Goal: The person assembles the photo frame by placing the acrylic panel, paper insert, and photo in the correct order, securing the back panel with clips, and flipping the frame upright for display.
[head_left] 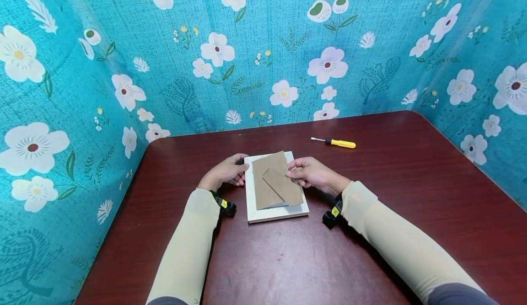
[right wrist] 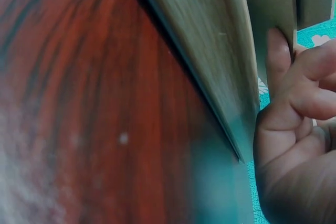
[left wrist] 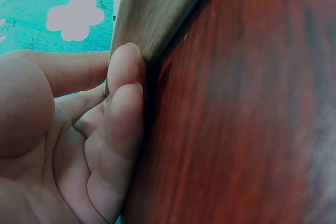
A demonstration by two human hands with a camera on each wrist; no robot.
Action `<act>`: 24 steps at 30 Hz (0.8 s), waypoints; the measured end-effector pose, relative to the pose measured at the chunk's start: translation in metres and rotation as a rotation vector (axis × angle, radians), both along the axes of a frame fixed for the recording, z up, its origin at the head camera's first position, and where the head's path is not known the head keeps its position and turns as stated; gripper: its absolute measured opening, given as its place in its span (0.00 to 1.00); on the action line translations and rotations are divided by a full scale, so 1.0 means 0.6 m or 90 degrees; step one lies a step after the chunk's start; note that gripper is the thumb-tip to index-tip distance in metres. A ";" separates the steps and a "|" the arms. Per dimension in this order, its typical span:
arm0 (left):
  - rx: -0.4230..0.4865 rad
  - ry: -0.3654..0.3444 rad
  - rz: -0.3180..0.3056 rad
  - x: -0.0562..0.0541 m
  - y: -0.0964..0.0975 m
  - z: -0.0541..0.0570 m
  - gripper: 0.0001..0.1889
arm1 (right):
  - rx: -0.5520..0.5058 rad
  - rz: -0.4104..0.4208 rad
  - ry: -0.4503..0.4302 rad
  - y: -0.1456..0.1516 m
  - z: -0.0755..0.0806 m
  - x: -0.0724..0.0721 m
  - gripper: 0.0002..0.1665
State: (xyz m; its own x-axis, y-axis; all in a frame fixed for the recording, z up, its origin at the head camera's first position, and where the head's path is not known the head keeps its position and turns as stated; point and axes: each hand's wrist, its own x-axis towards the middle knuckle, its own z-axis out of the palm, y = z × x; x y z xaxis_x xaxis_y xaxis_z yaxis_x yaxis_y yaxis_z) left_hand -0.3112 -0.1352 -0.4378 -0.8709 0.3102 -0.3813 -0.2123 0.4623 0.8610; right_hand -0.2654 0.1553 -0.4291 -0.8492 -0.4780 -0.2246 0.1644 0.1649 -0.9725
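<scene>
A white picture frame lies flat on the table in the head view. On it rests a brown backing board with a stand flap, tilted and turned a little against the frame. My left hand holds the frame's left edge, thumb on top; in the left wrist view its fingertips press the wood-grained frame side. My right hand pinches the board's right edge between thumb and fingers. Seen from the right wrist, the board stands raised off the frame's side. What lies beneath the board is mostly hidden.
A screwdriver with a yellow handle lies on the dark red table behind the right hand, its tip to the left. A blue flowered cloth hangs along the table's back and sides.
</scene>
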 end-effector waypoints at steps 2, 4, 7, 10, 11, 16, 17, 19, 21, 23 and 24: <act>0.005 -0.003 0.001 0.000 0.000 0.000 0.21 | 0.002 0.006 0.000 0.000 0.000 0.000 0.14; 0.011 -0.004 0.002 0.000 0.001 0.000 0.21 | 0.004 0.009 0.000 0.000 -0.001 -0.001 0.14; 0.013 -0.001 0.003 0.001 0.001 0.001 0.22 | 0.007 0.009 0.000 -0.001 0.000 -0.001 0.14; 0.009 0.005 0.003 0.001 0.001 0.002 0.22 | 0.011 0.008 0.002 -0.002 0.000 -0.001 0.14; 0.008 0.005 0.003 0.001 0.001 0.001 0.22 | 0.013 0.007 0.001 -0.003 0.000 -0.001 0.14; 0.006 0.004 0.001 -0.001 0.000 -0.001 0.23 | 0.029 -0.002 0.000 -0.004 -0.003 -0.003 0.14; 0.004 0.005 0.000 -0.001 0.000 -0.002 0.23 | 0.035 -0.003 0.002 -0.004 -0.003 -0.003 0.14; 0.005 0.006 0.000 -0.002 0.000 -0.001 0.23 | 0.045 -0.010 0.004 -0.005 -0.005 -0.005 0.13; 0.005 0.006 0.001 -0.002 0.000 0.001 0.23 | 0.058 -0.017 0.009 -0.005 -0.005 -0.005 0.13; 0.008 0.003 -0.001 -0.001 0.000 0.002 0.23 | 0.072 -0.023 0.016 -0.006 -0.005 -0.005 0.14; 0.010 0.001 -0.001 0.000 0.000 0.002 0.23 | 0.080 -0.027 0.021 -0.007 -0.005 -0.005 0.14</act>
